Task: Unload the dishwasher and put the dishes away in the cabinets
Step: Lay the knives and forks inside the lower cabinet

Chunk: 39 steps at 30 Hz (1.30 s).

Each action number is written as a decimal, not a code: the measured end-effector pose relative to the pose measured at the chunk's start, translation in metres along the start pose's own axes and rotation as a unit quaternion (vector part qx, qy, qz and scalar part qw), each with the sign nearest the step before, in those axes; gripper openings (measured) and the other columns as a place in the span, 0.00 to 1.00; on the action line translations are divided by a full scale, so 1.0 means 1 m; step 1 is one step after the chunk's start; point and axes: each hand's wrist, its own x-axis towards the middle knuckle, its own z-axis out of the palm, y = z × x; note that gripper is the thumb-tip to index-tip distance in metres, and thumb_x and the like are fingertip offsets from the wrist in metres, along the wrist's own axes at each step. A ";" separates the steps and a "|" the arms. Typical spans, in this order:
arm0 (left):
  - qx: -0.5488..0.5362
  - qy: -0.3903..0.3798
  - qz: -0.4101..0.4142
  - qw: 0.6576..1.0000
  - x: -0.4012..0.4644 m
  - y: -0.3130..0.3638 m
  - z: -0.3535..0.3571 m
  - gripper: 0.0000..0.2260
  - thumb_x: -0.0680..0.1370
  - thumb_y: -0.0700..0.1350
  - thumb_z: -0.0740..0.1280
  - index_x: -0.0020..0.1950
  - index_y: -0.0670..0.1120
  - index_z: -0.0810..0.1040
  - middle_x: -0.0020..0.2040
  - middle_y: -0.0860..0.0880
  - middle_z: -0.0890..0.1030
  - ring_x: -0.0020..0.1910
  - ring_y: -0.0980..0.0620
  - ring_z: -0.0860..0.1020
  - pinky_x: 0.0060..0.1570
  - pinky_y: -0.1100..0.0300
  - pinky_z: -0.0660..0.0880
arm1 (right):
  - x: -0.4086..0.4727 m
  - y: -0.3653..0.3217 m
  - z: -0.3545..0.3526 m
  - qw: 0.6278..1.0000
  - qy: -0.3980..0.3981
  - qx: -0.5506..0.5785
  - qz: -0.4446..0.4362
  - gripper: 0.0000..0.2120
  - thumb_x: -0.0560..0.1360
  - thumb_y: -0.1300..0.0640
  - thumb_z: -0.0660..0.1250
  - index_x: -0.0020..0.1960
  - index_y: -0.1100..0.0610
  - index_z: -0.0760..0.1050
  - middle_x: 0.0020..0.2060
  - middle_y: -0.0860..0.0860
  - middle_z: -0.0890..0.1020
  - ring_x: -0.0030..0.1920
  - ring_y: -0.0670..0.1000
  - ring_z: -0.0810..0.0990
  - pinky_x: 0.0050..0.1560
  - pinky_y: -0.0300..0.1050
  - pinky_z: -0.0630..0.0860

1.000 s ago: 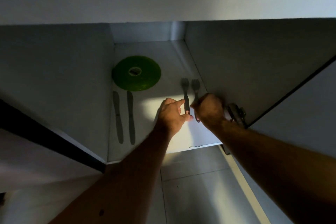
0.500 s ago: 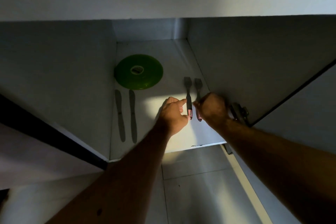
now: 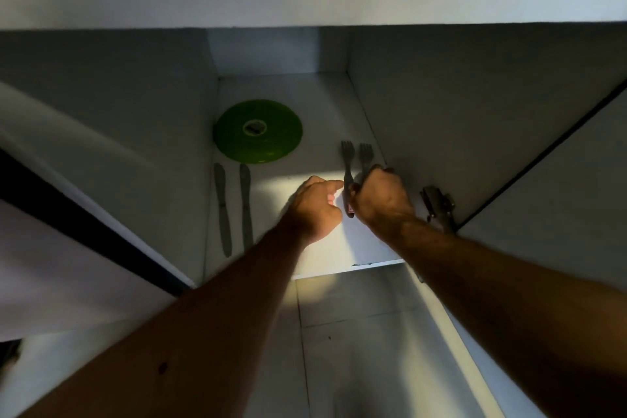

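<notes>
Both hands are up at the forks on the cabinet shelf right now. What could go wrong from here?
1. The two forks lie close together near the right wall; the right hand covers one handle, so nudging it may skew the other, which the left hand touches.
2. The forks sit near the shelf front edge; a pull back could drag one off.
3. The door hinge is right beside the right wrist and could catch it.

A dim, shadowy scene. One bright patch of light falls on the cabinet shelf [image 3: 325, 248] near its front edge; the shelf's back and both side walls sink into grey shadow. Straight cabinet edges bow outward from the shelf, a wide-angle distortion. Focus looks slightly soft throughout.
</notes>
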 end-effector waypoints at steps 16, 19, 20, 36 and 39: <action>0.133 -0.027 -0.009 0.991 -0.175 0.041 -0.067 0.32 0.76 0.34 0.60 0.80 0.43 0.54 0.80 0.46 0.54 0.79 0.50 0.49 0.77 0.60 0.46 | -0.145 -0.011 -0.075 0.992 -0.005 -0.082 -0.099 0.30 0.81 0.45 0.58 0.75 0.63 0.62 0.74 0.59 0.64 0.76 0.61 0.57 0.75 0.57 0.58; 0.125 -0.016 -0.020 0.992 -0.224 0.083 -0.102 0.32 0.76 0.33 0.60 0.79 0.43 0.55 0.80 0.46 0.56 0.79 0.50 0.50 0.77 0.57 0.49 | -0.199 -0.021 -0.110 0.987 -0.043 -0.096 -0.119 0.31 0.81 0.44 0.59 0.77 0.62 0.59 0.76 0.58 0.61 0.78 0.61 0.55 0.77 0.57 0.56; 0.123 -0.016 -0.032 0.992 -0.238 0.100 -0.115 0.33 0.75 0.32 0.60 0.80 0.44 0.55 0.80 0.48 0.56 0.79 0.51 0.50 0.77 0.58 0.49 | -0.216 -0.025 -0.124 0.987 -0.052 -0.095 -0.121 0.32 0.81 0.44 0.59 0.77 0.62 0.59 0.77 0.58 0.60 0.78 0.61 0.54 0.77 0.57 0.56; 0.137 0.039 -0.004 0.990 -0.390 0.326 -0.239 0.29 0.79 0.31 0.60 0.79 0.45 0.59 0.79 0.49 0.60 0.79 0.53 0.54 0.77 0.56 0.55 | -0.411 -0.097 -0.358 0.987 -0.070 -0.038 -0.141 0.30 0.81 0.46 0.61 0.77 0.61 0.59 0.77 0.56 0.60 0.78 0.58 0.52 0.77 0.53 0.57; 0.132 0.054 -0.033 0.989 -0.411 0.371 -0.265 0.29 0.80 0.33 0.59 0.79 0.46 0.58 0.79 0.49 0.58 0.79 0.53 0.53 0.76 0.60 0.53 | -0.441 -0.090 -0.408 0.987 -0.062 -0.038 -0.145 0.30 0.81 0.47 0.62 0.77 0.60 0.60 0.77 0.55 0.61 0.78 0.58 0.54 0.76 0.54 0.58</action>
